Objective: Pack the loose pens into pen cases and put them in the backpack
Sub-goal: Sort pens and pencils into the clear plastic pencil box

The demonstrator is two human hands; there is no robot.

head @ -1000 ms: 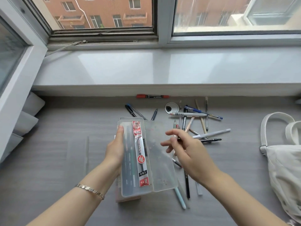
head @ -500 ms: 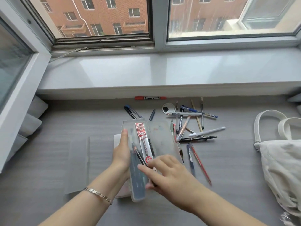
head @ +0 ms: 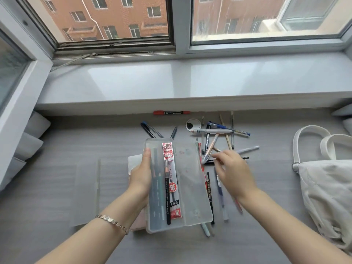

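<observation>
My left hand (head: pixel 142 174) grips the left edge of an open translucent pen case (head: pixel 188 187), held a little above the desk. In its left half lie a red refill pack (head: pixel 171 180), a black pen (head: pixel 167 197) and some dark pens. My right hand (head: pixel 232 172) hovers just right of the case over the loose pens (head: pixel 219 134), fingers apart and blurred, with the tips close to a pale pen (head: pixel 209 151). I see nothing held in it. The white backpack (head: pixel 327 187) lies at the right edge of the desk.
A second clear case (head: pixel 87 191) lies open and flat on the grey desk to the left. A pink case (head: pixel 137 221) sits under the held one. A red marker (head: pixel 171 112) rests against the wall below the white window sill (head: pixel 190 82).
My right hand left the case, where it laid the black pen, and moved right and away to the loose pens. My left hand kept hold of the case.
</observation>
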